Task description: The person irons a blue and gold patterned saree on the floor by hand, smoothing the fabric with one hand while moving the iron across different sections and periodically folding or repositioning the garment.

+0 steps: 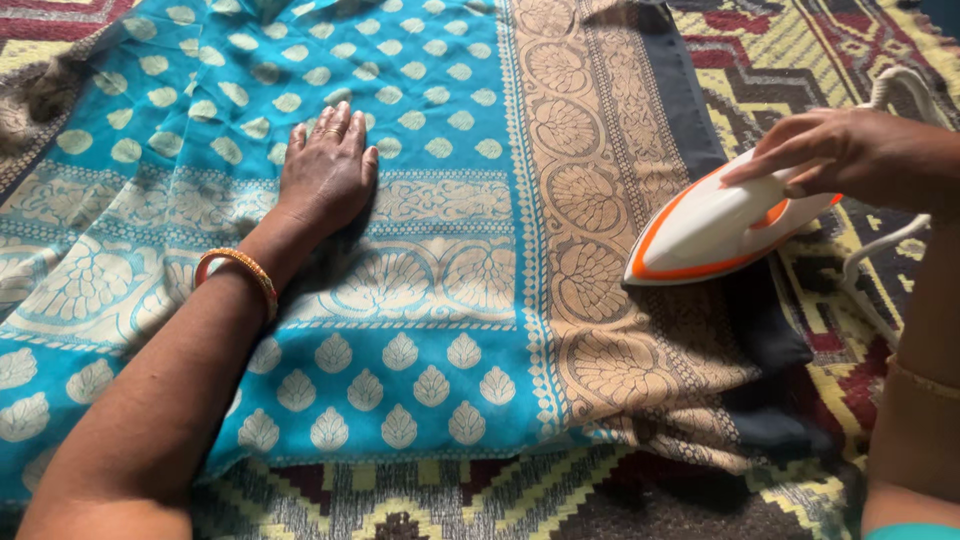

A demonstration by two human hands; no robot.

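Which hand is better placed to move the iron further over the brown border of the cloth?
The right hand: it already grips the iron, whose tip lies on the brown border. The left hand lies flat on the blue cloth, far from the iron.

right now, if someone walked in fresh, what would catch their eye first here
The bright turquoise cloth with cream leaf motifs and a wide tan border fills the middle, spread over a patterned rug. At the right, the right hand grips a white and orange iron at the cloth's tan border. The left hand lies flat on the cloth, an orange bangle on its wrist.
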